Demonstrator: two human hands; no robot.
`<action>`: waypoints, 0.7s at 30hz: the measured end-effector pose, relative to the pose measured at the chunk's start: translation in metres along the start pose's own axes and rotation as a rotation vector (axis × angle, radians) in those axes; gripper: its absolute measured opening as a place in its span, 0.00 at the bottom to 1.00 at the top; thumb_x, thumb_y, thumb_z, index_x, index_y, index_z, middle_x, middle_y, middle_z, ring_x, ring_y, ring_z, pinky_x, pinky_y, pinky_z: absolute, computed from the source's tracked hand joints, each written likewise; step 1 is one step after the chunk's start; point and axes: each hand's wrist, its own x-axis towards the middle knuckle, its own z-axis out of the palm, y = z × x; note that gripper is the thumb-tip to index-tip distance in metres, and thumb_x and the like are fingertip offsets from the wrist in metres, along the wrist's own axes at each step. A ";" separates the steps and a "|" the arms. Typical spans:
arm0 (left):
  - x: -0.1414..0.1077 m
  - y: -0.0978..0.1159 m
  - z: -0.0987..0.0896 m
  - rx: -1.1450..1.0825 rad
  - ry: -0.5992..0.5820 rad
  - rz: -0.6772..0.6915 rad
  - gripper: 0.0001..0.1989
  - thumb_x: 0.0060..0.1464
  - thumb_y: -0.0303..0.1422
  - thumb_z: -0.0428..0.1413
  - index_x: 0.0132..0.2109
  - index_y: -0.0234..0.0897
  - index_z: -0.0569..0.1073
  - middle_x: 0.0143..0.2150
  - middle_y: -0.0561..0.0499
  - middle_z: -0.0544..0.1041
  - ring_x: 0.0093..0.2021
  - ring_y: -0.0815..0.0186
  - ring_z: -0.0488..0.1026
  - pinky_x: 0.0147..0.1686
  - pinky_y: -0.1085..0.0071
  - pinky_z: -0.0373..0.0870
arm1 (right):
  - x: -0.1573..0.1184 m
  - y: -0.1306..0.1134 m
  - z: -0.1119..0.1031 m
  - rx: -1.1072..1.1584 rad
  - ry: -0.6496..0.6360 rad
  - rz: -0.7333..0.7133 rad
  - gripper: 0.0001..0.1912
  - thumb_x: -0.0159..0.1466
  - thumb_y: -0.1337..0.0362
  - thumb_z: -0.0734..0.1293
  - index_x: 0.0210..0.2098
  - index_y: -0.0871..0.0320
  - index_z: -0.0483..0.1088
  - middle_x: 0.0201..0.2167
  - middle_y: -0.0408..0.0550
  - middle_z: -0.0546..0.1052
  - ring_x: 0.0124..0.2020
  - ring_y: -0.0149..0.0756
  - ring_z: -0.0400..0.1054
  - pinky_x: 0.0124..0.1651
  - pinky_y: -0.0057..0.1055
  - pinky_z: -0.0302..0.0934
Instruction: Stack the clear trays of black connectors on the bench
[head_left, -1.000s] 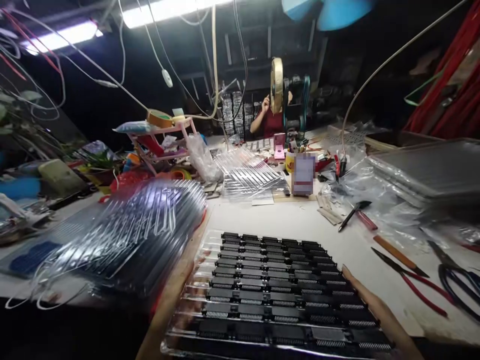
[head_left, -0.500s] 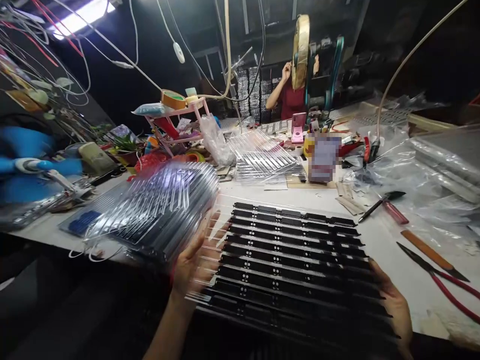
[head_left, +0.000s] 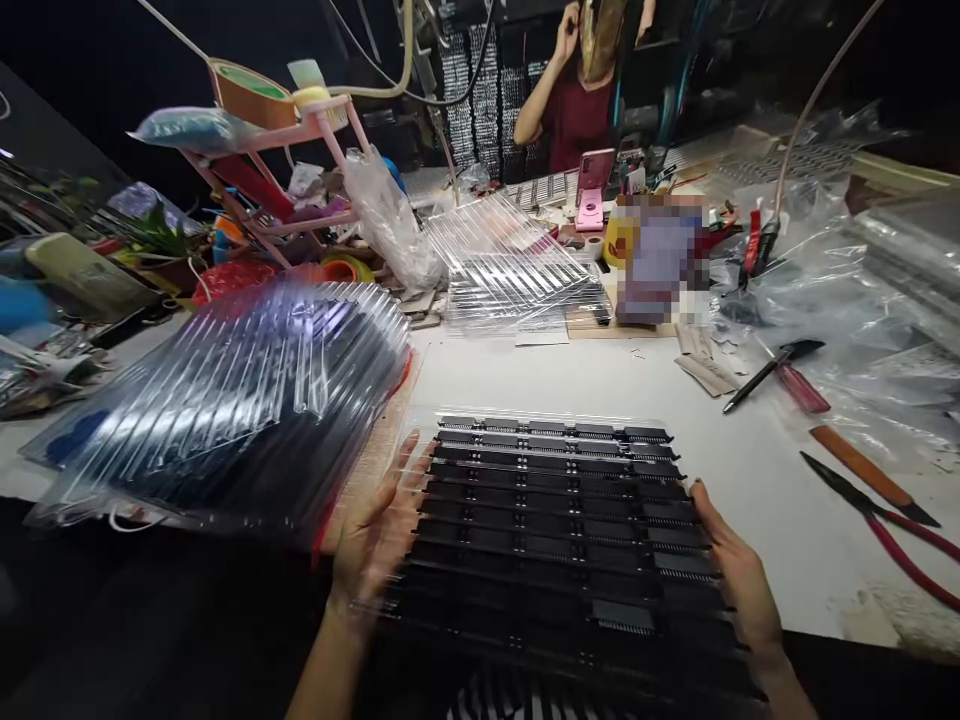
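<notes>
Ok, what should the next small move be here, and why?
Probably ease the clear tray forward, level: left hand and right hand hold its sides, it carries rows of black parts, and its near end appears to reach past the table's front edge.

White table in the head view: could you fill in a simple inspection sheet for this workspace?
Surface: white table, bare patch in the middle.
Things in hand: clear tray with rows of black parts.
Clutter: ribbed plastic stack at left; red-handled pliers at right.
Hands: left hand and right hand hold opposite sides of the tray.
Cables: thick pale cord hangs near the top.
Surroundings: another person beyond the table; dark background.
</notes>
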 end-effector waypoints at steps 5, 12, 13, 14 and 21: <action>-0.001 -0.001 -0.004 0.015 0.042 0.000 0.25 0.62 0.32 0.43 0.65 0.46 0.55 0.67 0.50 0.56 0.64 0.57 0.57 0.63 0.55 0.51 | -0.004 -0.009 0.008 0.070 -0.061 0.098 0.03 0.55 0.59 0.74 0.26 0.42 0.77 0.31 0.33 0.79 0.50 0.37 0.69 0.50 0.26 0.68; -0.005 -0.004 -0.006 -0.018 -0.040 0.023 0.26 0.64 0.32 0.39 0.67 0.46 0.48 0.67 0.52 0.55 0.65 0.63 0.53 0.64 0.63 0.48 | -0.001 -0.012 0.014 0.208 -0.230 0.224 0.04 0.59 0.57 0.71 0.30 0.47 0.78 0.36 0.39 0.79 0.51 0.40 0.68 0.55 0.35 0.64; -0.005 -0.005 -0.007 -0.064 -0.096 0.025 0.26 0.64 0.32 0.37 0.68 0.46 0.46 0.67 0.53 0.55 0.66 0.65 0.52 0.64 0.64 0.47 | -0.001 -0.012 0.015 0.251 -0.252 0.260 0.05 0.60 0.57 0.70 0.33 0.48 0.78 0.38 0.40 0.79 0.51 0.41 0.68 0.55 0.36 0.63; -0.004 -0.006 -0.009 -0.120 -0.162 0.022 0.26 0.65 0.31 0.34 0.68 0.46 0.43 0.68 0.53 0.54 0.66 0.66 0.51 0.64 0.66 0.47 | 0.000 -0.012 0.016 0.301 -0.281 0.291 0.07 0.62 0.56 0.68 0.37 0.49 0.78 0.40 0.41 0.79 0.52 0.41 0.67 0.56 0.38 0.63; -0.001 -0.008 -0.012 -0.334 -0.365 -0.066 0.26 0.65 0.29 0.27 0.68 0.48 0.36 0.69 0.54 0.48 0.66 0.67 0.46 0.62 0.66 0.50 | 0.002 -0.012 0.019 0.523 -0.362 0.353 0.19 0.62 0.56 0.67 0.54 0.46 0.68 0.49 0.41 0.74 0.51 0.40 0.68 0.55 0.38 0.63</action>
